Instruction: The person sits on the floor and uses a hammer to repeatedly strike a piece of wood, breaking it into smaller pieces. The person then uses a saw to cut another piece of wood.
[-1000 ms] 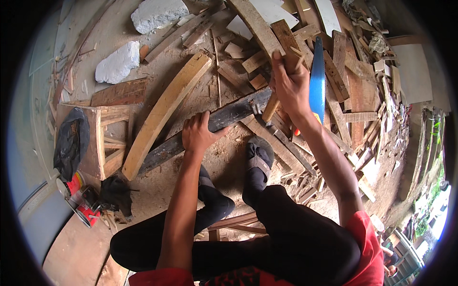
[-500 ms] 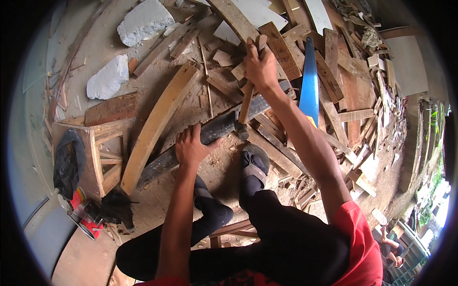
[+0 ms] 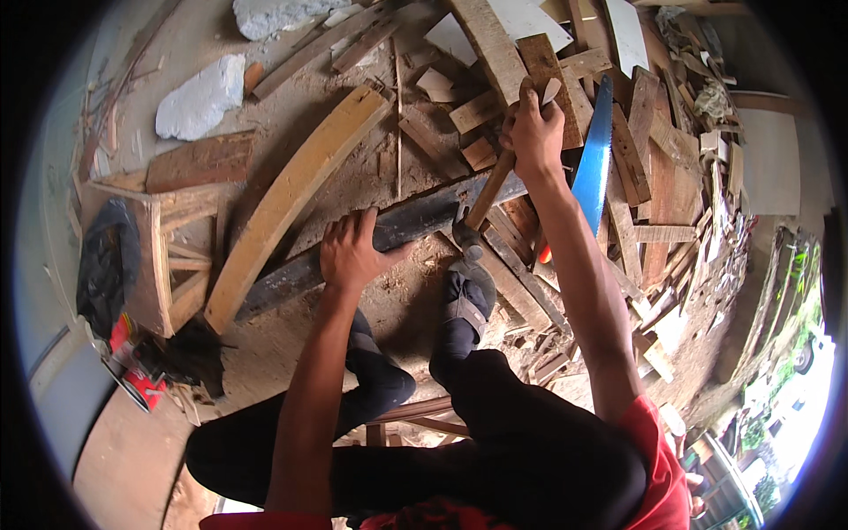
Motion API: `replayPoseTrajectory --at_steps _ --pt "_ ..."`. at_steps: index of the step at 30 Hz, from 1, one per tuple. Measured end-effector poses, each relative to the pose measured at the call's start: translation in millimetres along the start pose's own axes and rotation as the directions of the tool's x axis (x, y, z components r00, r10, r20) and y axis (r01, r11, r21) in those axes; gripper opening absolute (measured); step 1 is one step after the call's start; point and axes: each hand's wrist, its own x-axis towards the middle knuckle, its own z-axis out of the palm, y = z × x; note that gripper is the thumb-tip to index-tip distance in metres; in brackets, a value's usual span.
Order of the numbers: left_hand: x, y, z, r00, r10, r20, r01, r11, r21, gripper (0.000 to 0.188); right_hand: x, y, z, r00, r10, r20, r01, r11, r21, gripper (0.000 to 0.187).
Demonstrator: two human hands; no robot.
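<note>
Ground (image 3: pixel 402 309): brown and littered with chips, it is spreading beneath and around our left hand (image 3: pixel 349 254) and right hand (image 3: pixel 535 140).
Wood scraps (image 3: pixel 676 185): boards and offcuts are lying in a loose heap beyond our right hand and to its right.
Legs (image 3: pixel 539 424): in black cloth, they are bending on the near side of both hands.
Dark beam (image 3: pixel 424 221): this piece is lying aslant on the ground, running under our left hand and on toward the near side of our right.
Curved timber (image 3: pixel 291 203): pale and thick, it is arching to the left of our left hand and reaching beyond it.
Open wooden box (image 3: pixel 162 265): it is standing well to the left of our left hand, a black plastic bag (image 3: pixel 110 265) draping over it.
Saw (image 3: pixel 594 159): its blue blade is pointing away from us, just right of our right hand.
White chunk (image 3: pixel 203 97): it is lying beyond our left hand, well to the left.
Hammer (image 3: pixel 488 194): our right hand is clamping its wooden handle; the head is hanging at the beam's near edge, between our hands, though whether they are touching we cannot tell.
Left hand: apart from the right, it is resting spread on the beam, thumb held wide.
</note>
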Motion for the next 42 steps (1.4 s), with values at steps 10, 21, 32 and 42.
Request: replayPoseTrajectory --at_steps 10,21,32,42 --pt "-5 -2 6 0.999 -0.016 0.03 0.017 1.0 -0.018 0.084 10 -2 16 0.996 -0.039 0.083 0.045 0.996 -0.08 0.035" --pt "-6 -1 9 0.999 -0.029 0.033 0.03 0.999 -0.014 0.085 13 -13 27 0.992 -0.07 0.106 0.076 0.996 -0.049 0.029" --pt "-8 -1 5 0.997 -0.046 0.063 0.047 0.999 -0.011 0.08 -24 -25 33 0.869 -0.244 0.431 0.24 0.969 0.064 0.034" --pt "-8 -4 6 1.0 -0.01 0.019 0.011 1.0 -0.029 0.078 9 -55 54 0.838 -0.244 0.488 0.246 0.967 0.062 0.035"
